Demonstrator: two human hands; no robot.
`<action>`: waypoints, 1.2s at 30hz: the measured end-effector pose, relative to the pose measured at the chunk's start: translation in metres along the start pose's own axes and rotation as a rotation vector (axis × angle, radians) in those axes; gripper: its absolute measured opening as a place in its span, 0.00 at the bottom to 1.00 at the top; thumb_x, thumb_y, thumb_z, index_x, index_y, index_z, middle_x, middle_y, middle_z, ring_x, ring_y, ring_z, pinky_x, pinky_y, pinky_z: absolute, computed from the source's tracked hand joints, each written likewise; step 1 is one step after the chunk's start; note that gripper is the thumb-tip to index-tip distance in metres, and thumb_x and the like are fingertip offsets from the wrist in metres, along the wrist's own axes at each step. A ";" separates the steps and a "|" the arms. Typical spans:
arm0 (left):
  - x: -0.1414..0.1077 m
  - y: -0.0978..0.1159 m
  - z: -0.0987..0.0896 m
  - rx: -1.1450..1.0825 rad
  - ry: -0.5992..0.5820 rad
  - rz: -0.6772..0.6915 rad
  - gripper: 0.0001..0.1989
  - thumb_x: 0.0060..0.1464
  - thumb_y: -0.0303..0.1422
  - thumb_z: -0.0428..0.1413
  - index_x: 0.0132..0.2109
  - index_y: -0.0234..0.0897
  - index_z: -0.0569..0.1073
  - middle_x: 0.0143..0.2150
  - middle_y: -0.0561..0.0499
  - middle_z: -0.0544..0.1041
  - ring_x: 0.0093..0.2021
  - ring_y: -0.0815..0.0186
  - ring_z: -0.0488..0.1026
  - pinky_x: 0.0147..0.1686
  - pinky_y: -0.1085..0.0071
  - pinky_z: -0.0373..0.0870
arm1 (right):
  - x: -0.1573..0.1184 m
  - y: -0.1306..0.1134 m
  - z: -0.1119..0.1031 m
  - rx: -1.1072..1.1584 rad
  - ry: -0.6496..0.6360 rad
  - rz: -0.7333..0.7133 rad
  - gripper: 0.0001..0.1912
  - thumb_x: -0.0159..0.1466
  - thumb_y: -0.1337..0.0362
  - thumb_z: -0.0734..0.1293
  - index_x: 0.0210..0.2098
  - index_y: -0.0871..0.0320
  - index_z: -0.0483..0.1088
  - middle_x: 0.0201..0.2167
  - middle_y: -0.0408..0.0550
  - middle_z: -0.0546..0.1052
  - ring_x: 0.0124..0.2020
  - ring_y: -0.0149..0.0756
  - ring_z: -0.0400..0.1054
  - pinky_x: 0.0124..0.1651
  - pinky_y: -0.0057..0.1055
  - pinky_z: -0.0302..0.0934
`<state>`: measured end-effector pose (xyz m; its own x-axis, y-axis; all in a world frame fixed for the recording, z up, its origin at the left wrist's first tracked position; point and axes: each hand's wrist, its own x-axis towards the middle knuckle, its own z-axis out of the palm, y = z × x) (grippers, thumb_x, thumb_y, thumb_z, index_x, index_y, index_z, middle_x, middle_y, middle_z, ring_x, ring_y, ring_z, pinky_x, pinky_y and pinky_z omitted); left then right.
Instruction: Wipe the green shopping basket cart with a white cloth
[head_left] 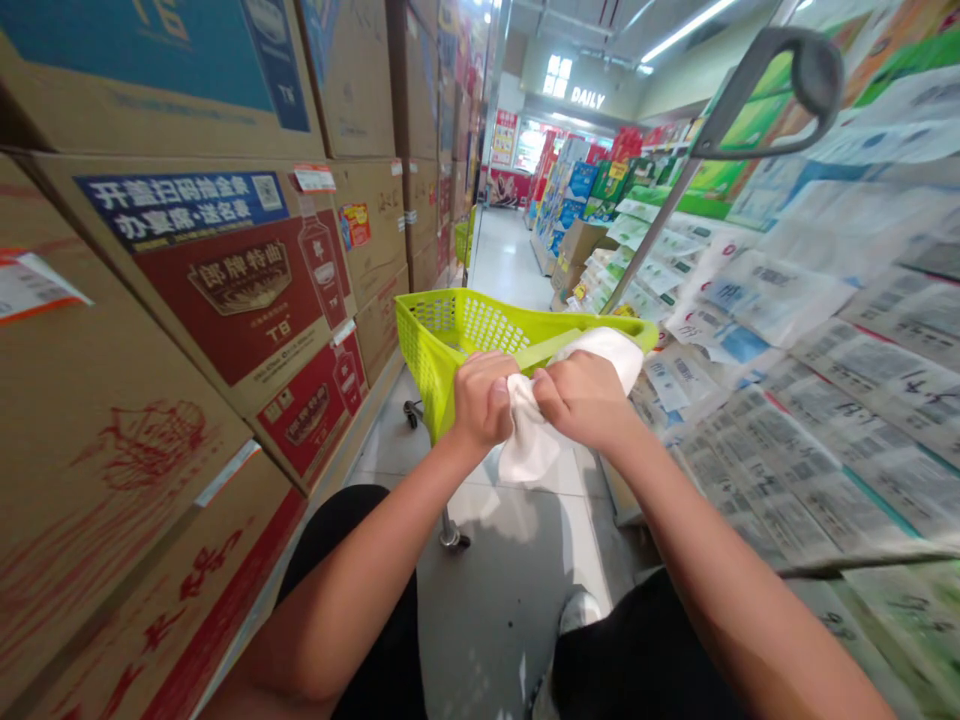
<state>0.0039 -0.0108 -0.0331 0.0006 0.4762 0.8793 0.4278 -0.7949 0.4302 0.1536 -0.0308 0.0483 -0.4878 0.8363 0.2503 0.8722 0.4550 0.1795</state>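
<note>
Both hands are closed on a white cloth [527,455], held bunched in front of me. My left hand [480,398] grips it on the left, my right hand [583,396] on the right, with a short gathered stretch between them. One end hangs below the fists; more white material shows behind my right hand at the basket rim. Just beyond my hands stands a lime-green wheeled shopping basket [421,345] with perforated walls. Its metal pole [651,240] slants up to a grey loop handle [821,85]. My fists hide part of the basket's near side.
Stacked cardboard cartons [247,290] wall the left side. On the right, piles of plastic-wrapped white packs [787,300] slope up from a low shelf. A pale tiled aisle floor [510,245] runs ahead between them. A basket caster [452,540] stands near my feet.
</note>
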 end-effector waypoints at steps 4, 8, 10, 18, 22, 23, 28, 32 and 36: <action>0.000 0.006 0.001 -0.009 -0.010 -0.037 0.25 0.68 0.48 0.30 0.26 0.44 0.56 0.23 0.50 0.65 0.28 0.59 0.65 0.36 0.58 0.59 | -0.023 -0.010 0.046 0.115 0.549 0.066 0.31 0.73 0.56 0.43 0.29 0.53 0.71 0.28 0.56 0.75 0.35 0.48 0.69 0.47 0.46 0.56; 0.000 0.011 0.004 0.024 -0.038 -0.053 0.25 0.68 0.48 0.29 0.26 0.44 0.54 0.23 0.48 0.67 0.29 0.58 0.66 0.37 0.57 0.60 | -0.029 -0.015 0.042 0.136 0.563 0.104 0.28 0.73 0.57 0.45 0.30 0.53 0.72 0.29 0.58 0.76 0.36 0.50 0.69 0.47 0.46 0.56; -0.001 0.011 0.005 0.045 -0.032 -0.050 0.24 0.68 0.49 0.29 0.26 0.45 0.51 0.23 0.48 0.67 0.29 0.58 0.65 0.36 0.56 0.60 | -0.022 -0.015 0.020 0.067 0.314 0.099 0.27 0.73 0.57 0.49 0.28 0.55 0.74 0.29 0.58 0.77 0.34 0.49 0.70 0.43 0.44 0.56; 0.001 0.006 -0.006 0.023 -0.096 -0.022 0.27 0.68 0.53 0.24 0.26 0.45 0.50 0.23 0.47 0.66 0.27 0.57 0.64 0.34 0.56 0.58 | 0.001 -0.013 -0.028 -0.038 -0.229 -0.025 0.26 0.74 0.57 0.54 0.30 0.57 0.79 0.31 0.57 0.82 0.30 0.43 0.71 0.31 0.39 0.42; 0.004 0.004 -0.011 -0.012 -0.138 0.041 0.29 0.67 0.56 0.26 0.25 0.45 0.50 0.21 0.48 0.65 0.26 0.59 0.63 0.32 0.57 0.56 | -0.010 -0.009 -0.014 0.019 -0.037 -0.096 0.33 0.77 0.54 0.47 0.30 0.57 0.76 0.28 0.54 0.80 0.29 0.40 0.68 0.34 0.38 0.45; 0.004 0.003 -0.012 -0.018 -0.140 0.050 0.29 0.67 0.57 0.26 0.25 0.45 0.50 0.21 0.48 0.64 0.26 0.59 0.63 0.32 0.57 0.55 | -0.012 -0.006 -0.011 0.047 0.013 -0.151 0.34 0.77 0.53 0.46 0.31 0.57 0.76 0.28 0.53 0.79 0.29 0.40 0.67 0.36 0.38 0.48; 0.005 0.003 -0.016 -0.039 -0.170 0.078 0.28 0.68 0.55 0.28 0.26 0.44 0.52 0.21 0.50 0.63 0.25 0.60 0.61 0.32 0.57 0.54 | -0.012 0.021 -0.008 0.157 0.075 -0.302 0.31 0.77 0.47 0.47 0.34 0.56 0.73 0.31 0.51 0.79 0.36 0.42 0.69 0.51 0.40 0.55; 0.005 0.004 -0.021 -0.030 -0.204 0.057 0.30 0.67 0.55 0.26 0.25 0.44 0.54 0.20 0.50 0.64 0.25 0.61 0.62 0.33 0.58 0.55 | -0.002 0.051 -0.010 0.248 0.015 -0.320 0.31 0.77 0.45 0.49 0.40 0.57 0.76 0.39 0.53 0.81 0.42 0.43 0.72 0.52 0.40 0.58; 0.002 0.002 -0.024 -0.051 -0.213 0.047 0.31 0.66 0.56 0.26 0.25 0.44 0.56 0.21 0.49 0.66 0.26 0.60 0.64 0.34 0.58 0.57 | 0.008 0.091 -0.008 0.312 -0.052 -0.123 0.34 0.75 0.40 0.49 0.43 0.56 0.77 0.44 0.54 0.83 0.44 0.45 0.75 0.48 0.38 0.63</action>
<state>-0.0169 -0.0201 -0.0252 0.2125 0.5022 0.8382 0.3763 -0.8337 0.4042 0.2286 0.0151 0.0741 -0.5942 0.7805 0.1943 0.7802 0.6180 -0.0963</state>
